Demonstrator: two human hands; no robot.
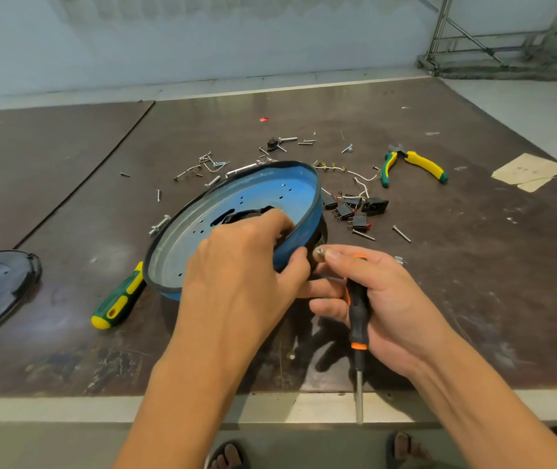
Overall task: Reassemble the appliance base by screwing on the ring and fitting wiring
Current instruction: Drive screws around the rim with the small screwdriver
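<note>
Under my left hand (243,265) the blue base (236,204) stands tilted on the table (473,265), my fingers hooked inside its rim and my thumb outside. It looks like thin sheet metal, light and stiff, with a slick rim, which is best gripped at the edge. My right hand (371,292) pinches a small screw (320,251) at its fingertips, while the screwdriver (358,319) is clamped under its curled fingers. I see no readable writing.

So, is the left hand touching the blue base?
Touching. Head view: the left hand grips the blue base at its rim, fingers inside, thumb outside.

left hand (236,272) grips the tilted blue base (246,204); right hand (371,299) holds a screwdriver (358,319), perhaps pinching a screw (320,251).
</note>
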